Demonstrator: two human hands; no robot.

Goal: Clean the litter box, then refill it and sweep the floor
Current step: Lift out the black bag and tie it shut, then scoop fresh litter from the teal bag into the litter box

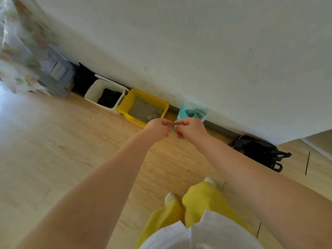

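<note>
Both hands meet before the yellow litter box (143,103): left hand (158,128) and right hand (191,129), fingers curled, pinch something small and unclear; the person should part it gently.

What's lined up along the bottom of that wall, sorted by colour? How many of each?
Yellow: 1, the litter box
White: 1, the bin
Teal: 1, the bag
Black: 2, the black bag by the corner, and a dark shape behind the bin
Total: 5
</note>
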